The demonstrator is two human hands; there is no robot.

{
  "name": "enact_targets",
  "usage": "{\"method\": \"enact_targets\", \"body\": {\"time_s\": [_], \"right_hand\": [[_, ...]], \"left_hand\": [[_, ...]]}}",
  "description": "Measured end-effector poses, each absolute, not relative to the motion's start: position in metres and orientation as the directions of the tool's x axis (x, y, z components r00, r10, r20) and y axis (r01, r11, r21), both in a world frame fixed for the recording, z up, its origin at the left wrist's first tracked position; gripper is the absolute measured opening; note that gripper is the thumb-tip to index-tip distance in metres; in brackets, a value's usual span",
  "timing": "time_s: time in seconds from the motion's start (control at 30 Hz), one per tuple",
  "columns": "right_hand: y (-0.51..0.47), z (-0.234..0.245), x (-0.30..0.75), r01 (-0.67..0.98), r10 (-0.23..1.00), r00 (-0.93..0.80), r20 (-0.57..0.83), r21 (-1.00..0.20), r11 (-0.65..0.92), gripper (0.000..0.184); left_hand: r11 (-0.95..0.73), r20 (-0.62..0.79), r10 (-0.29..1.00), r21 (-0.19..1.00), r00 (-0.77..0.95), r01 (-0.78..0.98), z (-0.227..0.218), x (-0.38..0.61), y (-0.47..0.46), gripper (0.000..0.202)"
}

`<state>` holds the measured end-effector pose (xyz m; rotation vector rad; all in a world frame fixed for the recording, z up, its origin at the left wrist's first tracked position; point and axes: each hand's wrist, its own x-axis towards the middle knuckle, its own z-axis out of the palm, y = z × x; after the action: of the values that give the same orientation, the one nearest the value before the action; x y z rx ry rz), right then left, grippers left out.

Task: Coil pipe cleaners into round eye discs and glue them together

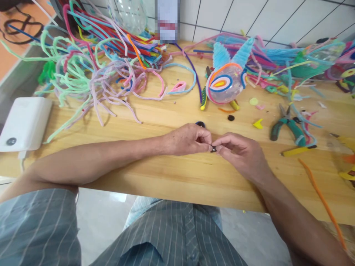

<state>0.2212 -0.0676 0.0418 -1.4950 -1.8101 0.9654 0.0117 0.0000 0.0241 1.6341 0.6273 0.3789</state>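
My left hand [191, 139] and my right hand [240, 152] meet above the wooden table, fingertips pinched together. Between them is a small black piece [213, 149] with a light spot; the fingers cover most of it. Just behind my left hand lies a dark round piece [200, 124], partly hidden by the hand. Farther back rests a clear plastic ball [226, 92] decorated with fuzzy pipe cleaners, with two blue pointed ears [222, 57] and a ringed oval eye [220, 84]. A black disc [231, 118] lies in front of the ball.
Tangled green and lilac pipe cleaners [95, 79] cover the back left. A white power bank [25, 123] sits at the left edge. To the right are green-handled pliers [288, 127], a yellow cutter [296, 150] and an orange pipe cleaner [321, 199]. A tiled wall [235, 18] stands behind.
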Motion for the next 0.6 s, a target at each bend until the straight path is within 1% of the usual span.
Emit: {"method": "enact_targets", "body": {"time_s": [0.1,0.2,0.3,0.47,0.6], "right_hand": [[-0.0664,0.0398,0.2215,0.474,0.984,-0.169,-0.059,-0.880,0.028,0.011],[-0.0632,0.0381,0.2236,0.354,0.988,-0.097,-0.117,-0.932,-0.076,0.012],[-0.0601,0.0377,0.2263,0.282,0.991,-0.024,-0.131,-0.952,-0.119,0.009],[-0.0596,0.0369,0.2261,0.273,0.988,-0.029,-0.153,-0.952,-0.139,0.008],[-0.0606,0.0344,0.2230,0.255,0.980,-0.043,-0.193,-0.951,-0.176,0.010]], "left_hand": [[-0.009,-0.108,0.587,0.990,0.802,0.139,0.0244,0.0106,0.0010,0.016],[0.129,-0.169,0.619,0.985,0.767,0.113,0.0233,0.0105,0.0018,0.013],[0.233,-0.207,0.648,0.970,0.733,0.067,0.0209,0.0117,0.0018,0.013],[0.243,-0.178,0.678,0.970,0.713,0.011,0.0168,0.0134,0.0008,0.014],[0.197,-0.155,0.684,0.980,0.713,0.024,0.0171,0.0141,-0.0006,0.013]]}}
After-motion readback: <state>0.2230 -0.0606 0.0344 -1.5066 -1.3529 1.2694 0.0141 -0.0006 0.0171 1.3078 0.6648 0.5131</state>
